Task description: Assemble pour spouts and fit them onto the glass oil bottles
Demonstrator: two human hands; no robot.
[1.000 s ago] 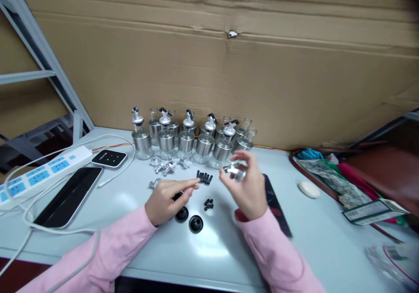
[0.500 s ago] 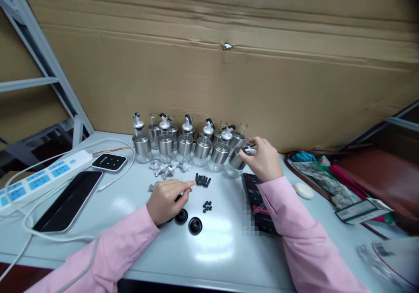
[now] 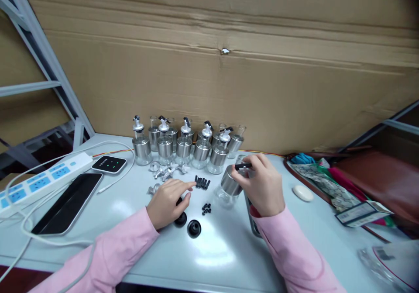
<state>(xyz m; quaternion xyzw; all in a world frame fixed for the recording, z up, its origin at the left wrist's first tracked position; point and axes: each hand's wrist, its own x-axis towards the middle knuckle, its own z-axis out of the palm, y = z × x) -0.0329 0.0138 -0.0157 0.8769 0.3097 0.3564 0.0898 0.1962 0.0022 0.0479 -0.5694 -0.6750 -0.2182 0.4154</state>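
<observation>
My right hand (image 3: 263,184) pinches the top of a glass oil bottle (image 3: 231,181) with a steel band, around its black-levered pourer; the fingers hide most of the pourer. The bottle tilts slightly. My left hand (image 3: 168,201) rests on the table with thumb and index finger apart, holding nothing. Its index fingertip comes close to a row of black levers (image 3: 203,182). Small black caps (image 3: 206,208) lie to the right of that hand. Black round stoppers (image 3: 194,228) sit below it, one partly covered. Silver pourer parts (image 3: 168,170) lie behind it.
Bottles with pourers (image 3: 201,151) stand in a row, with open-necked bottles (image 3: 236,141) behind. A phone (image 3: 253,223) lies partly under my right arm. A power strip (image 3: 46,179), a black tablet-like device (image 3: 70,203) and cables occupy the left; a white oval object (image 3: 303,192) is right.
My right hand has brought the bottle from the right end of the front row toward me and slightly left. My left hand has stayed about where it was.
</observation>
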